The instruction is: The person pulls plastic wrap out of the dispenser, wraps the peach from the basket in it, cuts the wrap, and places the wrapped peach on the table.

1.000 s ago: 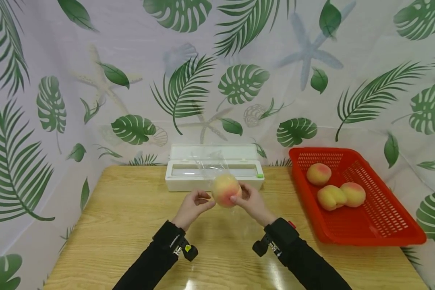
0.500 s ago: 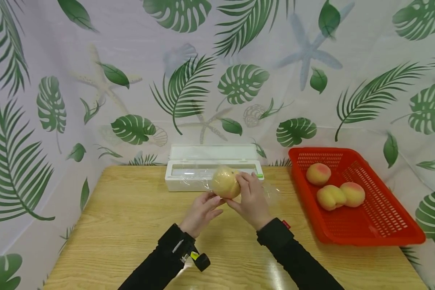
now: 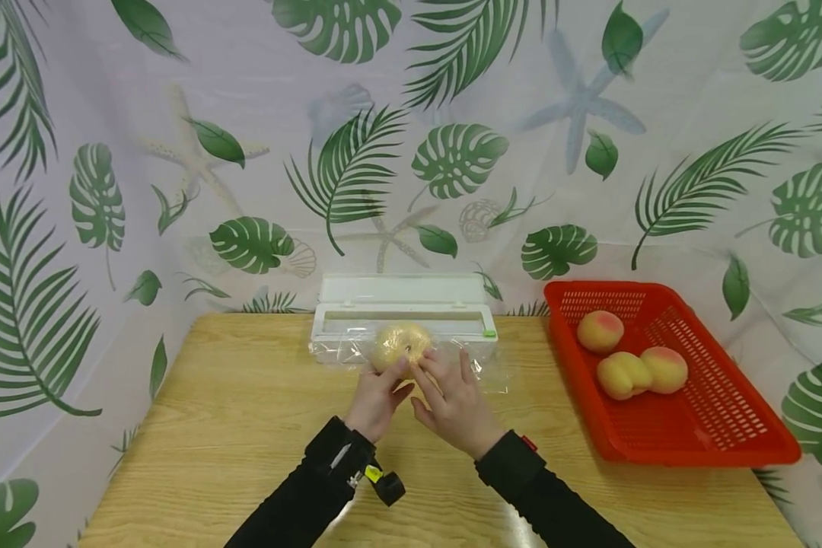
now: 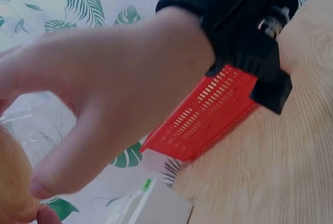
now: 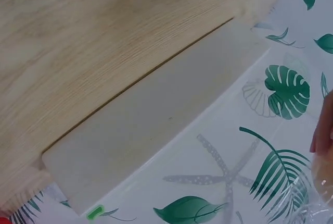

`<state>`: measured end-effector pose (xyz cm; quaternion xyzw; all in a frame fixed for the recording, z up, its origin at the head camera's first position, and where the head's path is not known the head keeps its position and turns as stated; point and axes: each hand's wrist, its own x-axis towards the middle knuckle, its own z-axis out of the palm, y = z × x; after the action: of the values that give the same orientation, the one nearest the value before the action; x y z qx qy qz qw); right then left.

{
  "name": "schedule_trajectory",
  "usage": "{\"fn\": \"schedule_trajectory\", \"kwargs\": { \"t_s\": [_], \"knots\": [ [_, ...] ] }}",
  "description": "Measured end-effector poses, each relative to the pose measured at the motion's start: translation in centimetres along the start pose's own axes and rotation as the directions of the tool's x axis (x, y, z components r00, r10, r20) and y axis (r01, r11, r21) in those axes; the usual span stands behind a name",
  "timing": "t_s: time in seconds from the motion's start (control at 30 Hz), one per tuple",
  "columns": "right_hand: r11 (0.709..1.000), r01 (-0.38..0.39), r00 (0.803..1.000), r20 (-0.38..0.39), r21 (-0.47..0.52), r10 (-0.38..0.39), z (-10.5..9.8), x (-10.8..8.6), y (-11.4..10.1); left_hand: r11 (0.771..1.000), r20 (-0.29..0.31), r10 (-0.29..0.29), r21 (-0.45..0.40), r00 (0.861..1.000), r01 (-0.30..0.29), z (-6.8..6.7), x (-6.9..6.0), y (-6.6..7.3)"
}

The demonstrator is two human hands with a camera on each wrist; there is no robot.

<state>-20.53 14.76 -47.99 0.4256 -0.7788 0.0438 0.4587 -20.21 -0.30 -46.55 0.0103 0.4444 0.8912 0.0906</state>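
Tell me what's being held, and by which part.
A peach in clear film: the left hand grips its near side, where the right hand's fingertips seem to touch too.

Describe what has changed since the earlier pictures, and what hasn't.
The peach moved left and turned, hiding its blush from the head view. The left grip now holds it; the right grip loosened to a fingertip touch. Cling film now spreads sideways. Unmoved: white film dispenser, red basket and its three peaches.
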Motion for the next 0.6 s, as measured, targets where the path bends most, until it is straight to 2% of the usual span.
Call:
{"fn": "schedule_trajectory", "kwargs": {
  "t_s": [0.07, 0.13, 0.2, 0.27, 0.33, 0.37, 0.43, 0.5, 0.57, 0.6],
  "knots": [
    [0.996, -0.015, 1.000, 0.018, 0.084, 0.014, -0.5, 0.1, -0.1, 1.000, -0.029, 0.011, 0.018, 1.000, -0.011, -0.3, 0.1, 0.1],
    [0.978, -0.070, 0.997, 0.027, 0.197, 0.066, -1.0, 0.2, 0.1, 0.999, -0.025, 0.033, 0.044, 0.999, -0.032, -0.9, 0.2, 0.2],
    [0.937, -0.150, 0.989, 0.039, 0.315, 0.145, -1.6, 0.4, 0.7, 0.993, 0.022, 0.065, 0.093, 0.998, -0.067, -1.6, 0.3, 0.5],
    [0.875, -0.260, 0.966, 0.104, 0.407, 0.239, -2.2, 0.7, 1.5, 0.981, 0.080, 0.092, 0.162, 0.993, -0.104, -2.4, 0.4, 0.8],
    [0.795, -0.388, 0.920, 0.244, 0.466, 0.306, -2.9, 1.2, 2.3, 0.959, 0.136, 0.111, 0.244, 0.985, -0.142, -2.9, 0.3, 1.2],
    [0.750, -0.455, 0.886, 0.330, 0.481, 0.326, -3.1, 1.4, 2.6, 0.948, 0.155, 0.109, 0.282, 0.982, -0.150, -3.1, 0.3, 1.5],
    [0.660, -0.579, 0.799, 0.496, 0.478, 0.341, -3.3, 1.7, 2.8, 0.925, 0.184, 0.102, 0.345, 0.978, -0.161, -3.2, 0.2, 1.8],
    [0.594, -0.661, 0.719, 0.612, 0.458, 0.329, -3.2, 1.8, 2.8, 0.908, 0.215, 0.085, 0.385, 0.973, -0.165, -3.0, 0.0, 1.9],
    [0.544, -0.706, 0.672, 0.672, 0.454, 0.311, -2.6, 1.7, 2.6, 0.897, 0.246, 0.065, 0.409, 0.967, -0.165, -2.8, -0.1, 2.0],
    [0.513, -0.721, 0.661, 0.685, 0.466, 0.307, -2.3, 1.6, 2.4, 0.895, 0.264, 0.059, 0.413, 0.963, -0.168, -2.7, -0.1, 1.9]
  ]
}}
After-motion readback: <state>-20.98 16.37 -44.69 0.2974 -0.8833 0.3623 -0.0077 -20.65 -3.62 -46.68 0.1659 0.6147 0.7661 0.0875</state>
